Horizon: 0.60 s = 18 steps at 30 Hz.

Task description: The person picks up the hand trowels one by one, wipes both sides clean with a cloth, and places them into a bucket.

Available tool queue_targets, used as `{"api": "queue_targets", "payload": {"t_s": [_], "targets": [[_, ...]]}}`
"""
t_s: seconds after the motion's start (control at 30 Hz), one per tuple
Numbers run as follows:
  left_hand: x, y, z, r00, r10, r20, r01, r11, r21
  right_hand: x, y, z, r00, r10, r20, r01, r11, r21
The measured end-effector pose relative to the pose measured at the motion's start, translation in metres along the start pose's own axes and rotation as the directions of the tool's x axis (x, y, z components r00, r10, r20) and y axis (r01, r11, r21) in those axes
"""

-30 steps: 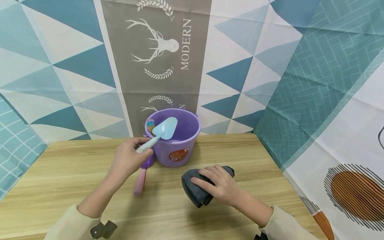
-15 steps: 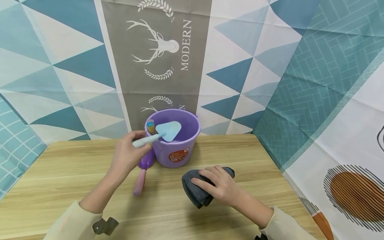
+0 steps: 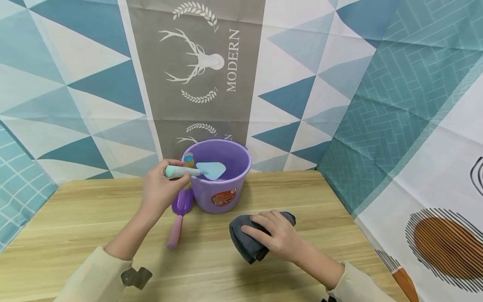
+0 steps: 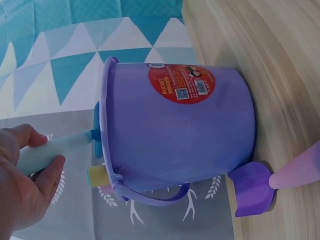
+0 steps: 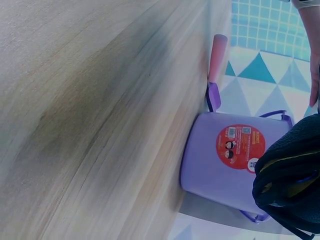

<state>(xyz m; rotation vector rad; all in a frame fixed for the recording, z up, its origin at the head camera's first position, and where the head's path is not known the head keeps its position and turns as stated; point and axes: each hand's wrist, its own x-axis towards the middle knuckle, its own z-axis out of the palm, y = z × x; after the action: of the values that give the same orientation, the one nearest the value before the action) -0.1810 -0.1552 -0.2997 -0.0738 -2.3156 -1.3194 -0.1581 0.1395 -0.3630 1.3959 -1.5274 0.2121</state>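
My left hand (image 3: 160, 186) pinches the pale handle of a light blue toy shovel (image 3: 212, 170) between thumb and fingers. The shovel's blade lies over the mouth of the purple bucket (image 3: 222, 201); in the left wrist view the blade (image 4: 97, 135) overlaps the rim. To the right, my right hand (image 3: 277, 235) grips a folded dark grey cloth (image 3: 243, 233) held above the table. The same cloth (image 5: 290, 175) fills the right side of the right wrist view, hiding part of the bucket there.
A purple scoop with a pink handle (image 3: 175, 231) lies left of the bucket. A yellow and blue handle end (image 3: 189, 160) sticks out at the bucket's left rim. The wooden table (image 3: 320, 209) ends against a patterned cloth backdrop (image 3: 203, 105).
My left hand has risen slightly and turned the shovel from slanting upward to nearly level, its blade now lower over the bucket. My right hand with the cloth stays in place.
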Motion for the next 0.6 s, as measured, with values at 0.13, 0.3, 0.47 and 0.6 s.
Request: {"api": "queue_targets", "payload": {"t_s": [0.13,0.3,0.47,0.6], "targets": [[0.002,0.0,0.002,1.0,0.027,-0.009,-0.027,1.0,-0.013,-0.001,0.0,-0.001,1.0,0.002,0.008,-0.002,1.0,-0.002],[0.006,0.002,0.004,0.998,0.056,-0.02,-0.057,0.998,-0.017,-0.003,-0.001,-0.001,1.0,0.005,0.021,-0.005,1.0,-0.003],[0.01,0.005,0.006,0.998,0.066,-0.023,-0.066,0.997,-0.026,-0.004,-0.001,0.0,1.0,0.005,0.025,-0.005,1.0,0.0],[0.014,0.006,0.007,0.998,0.062,-0.021,-0.062,0.998,-0.001,-0.005,-0.001,0.001,1.0,0.007,0.026,-0.007,1.0,-0.005]]}}
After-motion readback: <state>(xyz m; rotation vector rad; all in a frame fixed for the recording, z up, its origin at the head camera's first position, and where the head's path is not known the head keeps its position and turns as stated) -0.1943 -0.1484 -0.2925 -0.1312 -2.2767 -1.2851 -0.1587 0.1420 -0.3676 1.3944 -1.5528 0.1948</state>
